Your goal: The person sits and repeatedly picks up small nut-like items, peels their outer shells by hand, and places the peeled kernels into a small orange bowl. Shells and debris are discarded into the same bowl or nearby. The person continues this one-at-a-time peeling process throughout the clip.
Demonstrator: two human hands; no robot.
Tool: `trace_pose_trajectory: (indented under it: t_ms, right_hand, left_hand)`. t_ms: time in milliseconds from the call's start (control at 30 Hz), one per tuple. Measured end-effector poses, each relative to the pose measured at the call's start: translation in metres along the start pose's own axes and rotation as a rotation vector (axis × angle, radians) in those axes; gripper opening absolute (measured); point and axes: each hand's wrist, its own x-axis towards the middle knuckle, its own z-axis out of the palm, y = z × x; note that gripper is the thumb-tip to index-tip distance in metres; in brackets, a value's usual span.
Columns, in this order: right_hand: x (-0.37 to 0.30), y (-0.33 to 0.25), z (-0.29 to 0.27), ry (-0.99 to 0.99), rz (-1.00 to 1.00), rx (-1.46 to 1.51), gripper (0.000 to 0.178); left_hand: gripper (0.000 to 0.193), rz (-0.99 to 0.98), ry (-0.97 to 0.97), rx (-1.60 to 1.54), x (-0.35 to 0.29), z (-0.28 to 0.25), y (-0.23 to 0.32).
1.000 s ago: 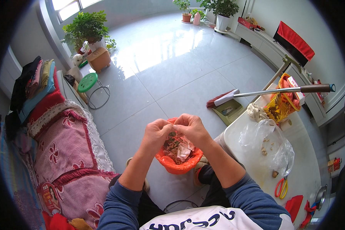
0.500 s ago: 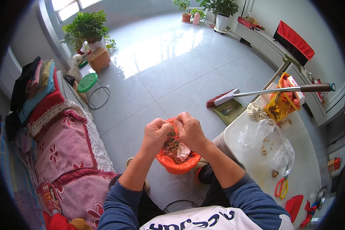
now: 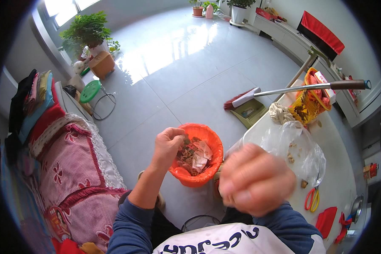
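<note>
An orange-lined bin (image 3: 221, 148) stands on the floor between my feet, with dark scraps and a crumpled pale pink tissue (image 3: 202, 155) inside. My left hand (image 3: 168, 146) is over the bin's left rim, thumb and fingers pinched together. Whatever is in that pinch is too small to make out. My right hand (image 3: 258, 180) is raised near the camera, right of the bin and in front of the table's near edge. Motion smears its fingers, and I cannot see whether it holds anything.
On the white table (image 3: 279, 169) lie a clear plastic bag (image 3: 309, 158) with small bits, scissors (image 3: 312, 199) and a yellow-orange basket (image 3: 311, 101). A broom (image 3: 292, 89) reaches over the table's far end, above a green dustpan (image 3: 250, 112). A pink-covered sofa (image 3: 74, 165) stands left.
My hands were together over the bin. The right has pulled away to the right and up towards the camera, while the left has stayed near the rim. The view has shifted slightly.
</note>
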Motion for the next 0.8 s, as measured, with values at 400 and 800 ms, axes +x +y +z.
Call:
trace_pose_trajectory:
  t_ms: [400, 800]
  right_hand:
    - [0.012, -0.035, -0.010, -0.097, -0.181, 0.108, 0.045]
    - [0.006, -0.034, -0.007, -0.132, -0.124, 0.325, 0.056]
  left_hand:
    - [0.015, 0.013, -0.076, 0.008, 0.002, 0.009, -0.010]
    - [0.017, -0.030, -0.080, -0.014, 0.001, 0.006, -0.011]
